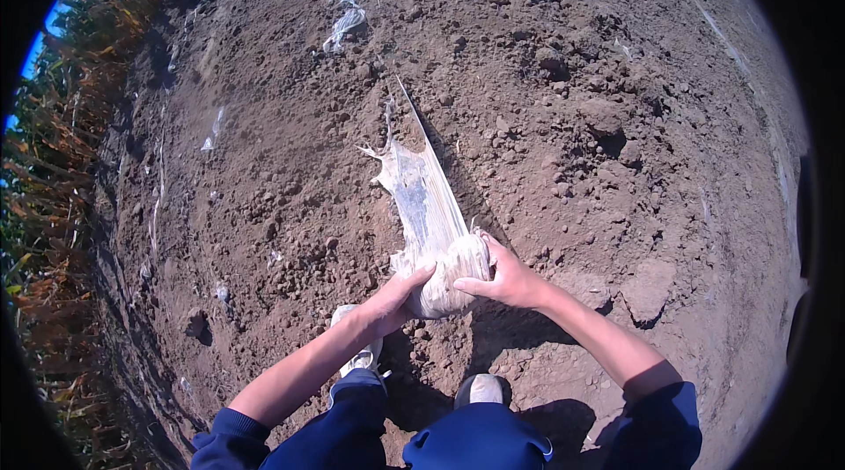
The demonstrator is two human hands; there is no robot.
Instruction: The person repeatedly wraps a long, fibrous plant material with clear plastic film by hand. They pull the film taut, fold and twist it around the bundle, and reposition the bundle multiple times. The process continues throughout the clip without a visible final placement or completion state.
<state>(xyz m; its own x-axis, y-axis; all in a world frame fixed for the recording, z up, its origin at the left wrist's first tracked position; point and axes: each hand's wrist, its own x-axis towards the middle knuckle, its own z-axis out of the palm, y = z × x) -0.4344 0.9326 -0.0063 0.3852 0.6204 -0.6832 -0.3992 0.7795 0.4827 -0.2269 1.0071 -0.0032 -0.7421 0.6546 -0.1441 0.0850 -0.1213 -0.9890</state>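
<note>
Between both hands is a wadded bundle of thin whitish plastic film (pixel 449 275), smeared with soil. My left hand (pixel 396 295) grips its left side, thumb on top. Around the right side my right hand (pixel 505 275) is closed, with the thumb across the front and the fingers partly hidden behind the bundle. From the bundle a torn sheet of the same film (pixel 422 196) stretches away over the soil. It narrows to ragged points at its far end, and its right edge looks taut.
Cloddy bare soil (pixel 528 160) surrounds my shoes (pixel 487 389). A crumpled film scrap (pixel 346 21) lies farther ahead, with smaller scraps (pixel 214 130) at the left. Tall green and brown plants (pixel 59 206) border the left side. A pale strip (pixel 723 41) runs along the right.
</note>
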